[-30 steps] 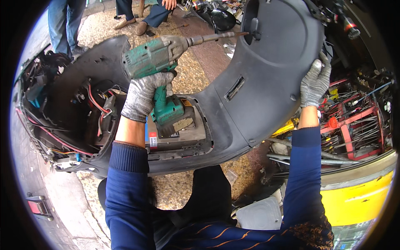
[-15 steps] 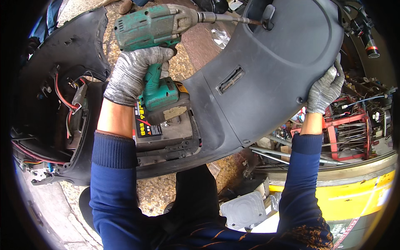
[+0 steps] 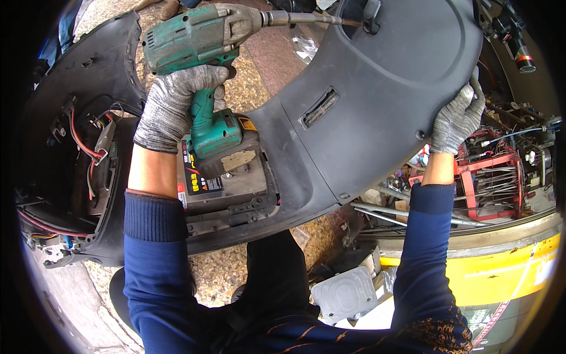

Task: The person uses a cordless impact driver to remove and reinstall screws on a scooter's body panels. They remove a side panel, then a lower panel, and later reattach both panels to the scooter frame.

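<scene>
My left hand [image 3: 180, 97], in a grey knit glove, is wrapped round the grip of a green cordless impact driver [image 3: 188, 40]. A long socket and bit run from its nose to the right, with the tip close to the hook [image 3: 371, 15] on the dark grey plastic front panel [image 3: 365, 124] of a scooter. From this angle I cannot tell whether the tip touches a screw. My right hand [image 3: 457, 121], gloved too, lies with its fingers over the panel's right edge. Below the driver, a labelled battery [image 3: 200, 177] sits in the scooter's floor opening.
On the left is the scooter's open rear shell [image 3: 82, 71] with red wires [image 3: 79, 138]. A red metal frame [image 3: 471, 192] and loose parts are at the right, above a yellow ledge [image 3: 507, 274]. A grey plastic lid [image 3: 345, 295] lies near my legs.
The driver has moved left and slightly up in my left hand, its tip backing away from the hook. The panel has shifted a little left in view; my right hand stays at its edge.
</scene>
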The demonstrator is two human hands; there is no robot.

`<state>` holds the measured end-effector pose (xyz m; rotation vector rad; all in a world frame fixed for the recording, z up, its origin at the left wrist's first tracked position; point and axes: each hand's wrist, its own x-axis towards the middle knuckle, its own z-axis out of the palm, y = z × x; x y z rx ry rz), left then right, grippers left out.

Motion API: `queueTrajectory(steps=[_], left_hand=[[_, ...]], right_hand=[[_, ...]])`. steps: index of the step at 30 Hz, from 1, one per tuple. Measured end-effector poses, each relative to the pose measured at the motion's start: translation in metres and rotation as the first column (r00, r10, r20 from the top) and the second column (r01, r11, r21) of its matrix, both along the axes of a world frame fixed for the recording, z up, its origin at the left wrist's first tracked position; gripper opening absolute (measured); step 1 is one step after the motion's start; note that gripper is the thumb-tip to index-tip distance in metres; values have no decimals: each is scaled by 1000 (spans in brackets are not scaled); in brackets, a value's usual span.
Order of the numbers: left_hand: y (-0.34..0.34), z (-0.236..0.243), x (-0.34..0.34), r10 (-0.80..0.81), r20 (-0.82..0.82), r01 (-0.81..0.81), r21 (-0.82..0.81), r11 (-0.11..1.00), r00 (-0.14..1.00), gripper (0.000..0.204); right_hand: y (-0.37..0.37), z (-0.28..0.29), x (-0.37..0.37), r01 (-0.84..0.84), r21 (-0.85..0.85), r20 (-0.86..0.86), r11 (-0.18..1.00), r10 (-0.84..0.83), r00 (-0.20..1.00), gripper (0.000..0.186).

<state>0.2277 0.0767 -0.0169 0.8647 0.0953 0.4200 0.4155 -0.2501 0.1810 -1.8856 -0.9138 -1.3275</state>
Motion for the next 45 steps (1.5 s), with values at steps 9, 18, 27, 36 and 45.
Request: queueTrajectory(steps=[9,18,27,36,45], left_hand=[[-2,1,-5,-10,18,11,-53,999,1000,34],[-6,-2,9,-23,20,24,-86,996,1000,33],[-6,-24,14,-112,90,115,-29,993,990,46],[14,-6,19,57,75,-73,240,968,996,32],[10,-11,20,127,-13,-118,284,951,992,26]], right_hand=[[3,0,-6,22,-11,-5,1000,-22,1000,41],[5,1,-9,-4,-19,-18,1000,3,1000,41],[1,-1,-4,48,-13,-8,999,-48,999,43],[18,8,-31,324,-123,273,938,-282,920,39],[155,32,-14,436,-771,121,464,-565,816,42]])
